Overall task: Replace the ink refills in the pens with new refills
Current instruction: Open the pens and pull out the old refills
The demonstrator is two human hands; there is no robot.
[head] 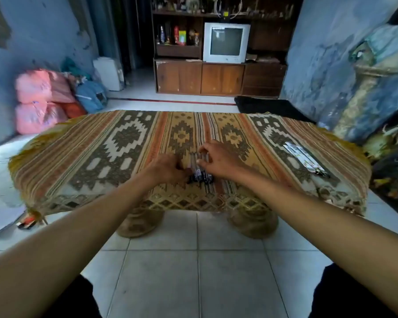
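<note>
I am reaching both arms out over the patterned table cloth (115,143). The pens (200,171) are lying bunched between my fingers: my left hand (168,167) is curling against the bundle's left side, my right hand (216,158) is pinching its far end with bent fingertips. The refill packets (305,160) are lying well off beyond my right fingers.

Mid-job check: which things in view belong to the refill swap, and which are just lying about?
Job:
- pens, bunched on the patterned cloth between left hand and right hand
- refill packs, right side of the cloth

Lying about:
- television
- pink bags
- black mat
- small packet on the floor
</note>
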